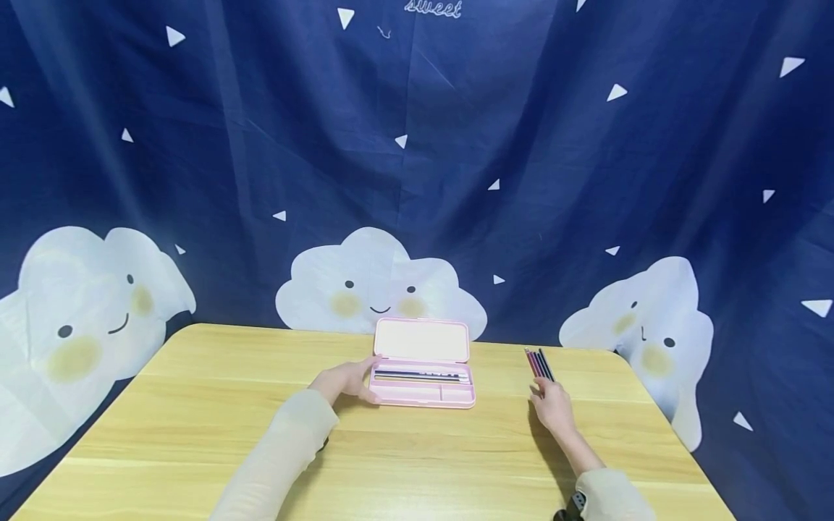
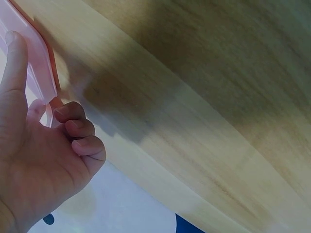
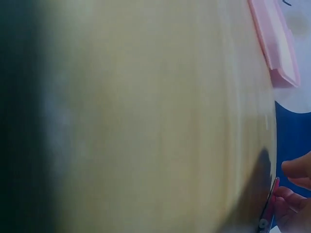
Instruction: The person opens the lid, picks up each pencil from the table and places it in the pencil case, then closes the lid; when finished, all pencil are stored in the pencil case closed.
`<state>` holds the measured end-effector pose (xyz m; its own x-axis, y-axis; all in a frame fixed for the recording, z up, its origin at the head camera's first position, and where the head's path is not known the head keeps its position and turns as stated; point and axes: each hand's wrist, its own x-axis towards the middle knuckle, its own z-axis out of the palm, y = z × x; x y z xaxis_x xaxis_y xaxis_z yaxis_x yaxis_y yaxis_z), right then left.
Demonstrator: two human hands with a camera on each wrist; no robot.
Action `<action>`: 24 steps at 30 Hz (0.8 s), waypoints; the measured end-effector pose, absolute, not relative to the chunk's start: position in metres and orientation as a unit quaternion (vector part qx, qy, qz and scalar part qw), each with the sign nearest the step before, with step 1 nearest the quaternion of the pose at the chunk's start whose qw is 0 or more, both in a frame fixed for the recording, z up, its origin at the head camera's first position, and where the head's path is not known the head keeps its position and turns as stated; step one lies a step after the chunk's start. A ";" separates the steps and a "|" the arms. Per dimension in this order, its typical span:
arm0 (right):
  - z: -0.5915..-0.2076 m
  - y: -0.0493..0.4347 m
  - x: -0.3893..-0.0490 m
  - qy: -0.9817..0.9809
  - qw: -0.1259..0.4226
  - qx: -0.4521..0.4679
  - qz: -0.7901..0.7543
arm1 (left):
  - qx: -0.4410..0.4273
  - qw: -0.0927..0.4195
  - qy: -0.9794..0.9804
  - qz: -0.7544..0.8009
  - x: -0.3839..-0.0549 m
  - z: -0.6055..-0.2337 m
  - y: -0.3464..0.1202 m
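Hand on left point(image 1: 347, 379): grips the left end of the case between thumb and forefinger; the left wrist view shows the other fingers curled in, away from the pink wall.
Pencil case point(image 1: 407, 393): flat near the middle of the worktop point(image 1: 417, 463), close to its far edge, with its compartments facing up.
Lid point(image 1: 422, 340): open, tipped back on the far side; that step looks done, and closing it would be left.
Pencils inside point(image 1: 420, 375): several lie lengthwise in the long rear compartment, so part of the filling appears done. Their exact count is too small to tell.
Front row: a divider splits it into a longer left part and a shorter right part.
Loose pencils point(image 1: 539, 365): a small bunch, dark and reddish, well apart from the case on its right; judging by this, they are the part left over.
Hand on right point(image 1: 555, 407): fingers closed on the near end of that bunch; whether it is lifted, I cannot tell.
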<state>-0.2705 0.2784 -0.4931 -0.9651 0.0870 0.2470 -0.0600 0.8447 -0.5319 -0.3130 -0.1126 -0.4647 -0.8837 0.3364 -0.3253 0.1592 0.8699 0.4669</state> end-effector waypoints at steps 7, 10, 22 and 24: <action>-0.496 0.279 -0.274 -0.961 0.131 0.007 0.243 | 0.117 0.206 0.949 0.208 -0.313 -0.464 -0.112; -0.497 0.280 -0.276 -0.963 0.108 0.007 0.247 | 0.116 0.207 0.949 0.205 -0.313 -0.464 -0.112; -0.493 0.279 -0.278 -0.965 0.073 0.033 0.251 | 0.120 0.203 0.950 0.207 -0.312 -0.464 -0.112; -0.493 0.278 -0.278 -0.965 0.073 0.033 0.249 | 0.120 0.203 0.949 0.209 -0.312 -0.463 -0.112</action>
<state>-0.2779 0.2778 -0.4927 -0.9871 -0.0276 0.1577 -0.1004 0.8740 -0.4755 -0.3125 -0.1121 -0.4635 -0.8890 0.3118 -0.3352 0.1422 0.8840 0.4453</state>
